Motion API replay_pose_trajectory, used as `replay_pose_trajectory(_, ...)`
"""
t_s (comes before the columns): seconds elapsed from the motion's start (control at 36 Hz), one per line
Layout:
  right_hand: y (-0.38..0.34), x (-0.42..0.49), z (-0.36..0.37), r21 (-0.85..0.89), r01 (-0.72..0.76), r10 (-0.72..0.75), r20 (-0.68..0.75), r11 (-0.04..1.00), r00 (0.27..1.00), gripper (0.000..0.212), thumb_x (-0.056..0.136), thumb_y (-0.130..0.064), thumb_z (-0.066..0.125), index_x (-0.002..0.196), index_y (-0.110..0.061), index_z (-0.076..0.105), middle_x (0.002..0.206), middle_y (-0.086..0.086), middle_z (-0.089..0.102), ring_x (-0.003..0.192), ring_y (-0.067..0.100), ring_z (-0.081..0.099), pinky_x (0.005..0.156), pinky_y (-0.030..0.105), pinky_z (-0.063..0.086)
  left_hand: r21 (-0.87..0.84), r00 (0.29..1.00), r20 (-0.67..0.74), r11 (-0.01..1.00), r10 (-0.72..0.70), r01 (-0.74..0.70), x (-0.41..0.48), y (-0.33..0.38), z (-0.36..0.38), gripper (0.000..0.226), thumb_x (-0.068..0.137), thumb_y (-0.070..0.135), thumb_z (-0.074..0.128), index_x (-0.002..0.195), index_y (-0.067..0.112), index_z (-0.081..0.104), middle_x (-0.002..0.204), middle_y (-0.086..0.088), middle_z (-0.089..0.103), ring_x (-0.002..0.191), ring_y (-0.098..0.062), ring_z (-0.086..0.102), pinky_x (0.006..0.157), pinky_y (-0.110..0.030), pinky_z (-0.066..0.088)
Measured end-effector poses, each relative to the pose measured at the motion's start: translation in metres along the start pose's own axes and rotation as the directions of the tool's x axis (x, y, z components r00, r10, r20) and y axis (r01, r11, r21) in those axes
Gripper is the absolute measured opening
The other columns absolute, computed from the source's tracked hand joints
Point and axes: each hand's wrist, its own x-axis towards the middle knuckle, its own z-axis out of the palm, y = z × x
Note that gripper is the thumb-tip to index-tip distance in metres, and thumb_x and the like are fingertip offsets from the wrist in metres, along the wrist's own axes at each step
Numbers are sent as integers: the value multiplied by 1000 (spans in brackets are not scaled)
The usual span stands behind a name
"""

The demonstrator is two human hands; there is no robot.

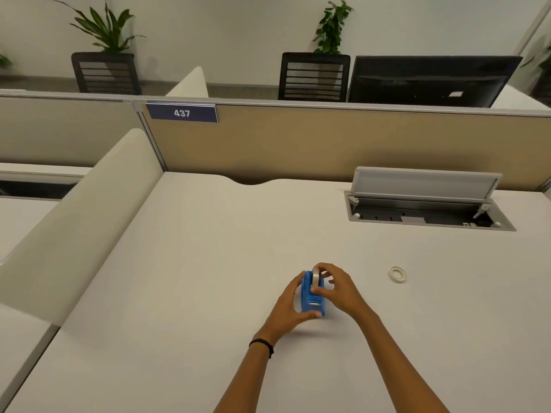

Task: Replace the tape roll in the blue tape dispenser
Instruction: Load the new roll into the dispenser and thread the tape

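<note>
The blue tape dispenser [311, 299] stands on the white desk [208, 263], a little in front of me. My left hand [290, 305] wraps around its left side and front and holds it. A clear tape roll [316, 278] stands upright in the top of the dispenser, and my right hand [335, 289] pinches it between thumb and fingers. A second, thin tape ring [397, 274] lies flat on the desk to the right, apart from both hands.
An open cable hatch [426, 213] with a raised lid sits in the desk at the back right. A beige partition [328, 144] with a sign reading 437 closes the far edge. A padded white divider [74, 222] runs along the left side.
</note>
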Motion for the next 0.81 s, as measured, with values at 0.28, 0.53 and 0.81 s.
replay_pose_trajectory(0.28, 5, 11, -3, -75, -6, 10, 52, 997, 999, 46, 75, -21, 74, 114, -15, 52, 119, 8, 56, 96, 17, 53, 81, 25, 45, 75, 995, 103, 997, -17, 9, 14, -3, -1, 112, 69, 32, 80, 146, 26, 0, 142, 24, 12, 131, 1, 20, 105, -17, 23)
replay_pose_trajectory(0.53, 10, 14, -2, -130, 59, -51, 66, 990, 997, 42, 73, -15, 75, 108, -18, 53, 114, 5, 57, 92, 14, 48, 71, 10, 38, 103, 1000, 16, 995, 9, -10, 20, -12, 3, 101, 69, 37, 79, 144, 27, 13, 142, 20, 23, 129, 1, 29, 104, -14, 26)
replay_pose_trajectory(0.81, 11, 15, 0, -135, 55, -47, 62, 989, 997, 47, 75, -21, 73, 116, -18, 51, 116, 2, 53, 94, 14, 49, 81, 22, 42, 126, 1000, -11, 992, 23, -21, 26, -15, 2, 92, 67, 32, 82, 137, 32, 23, 144, 6, 34, 127, -8, 37, 106, -21, 31)
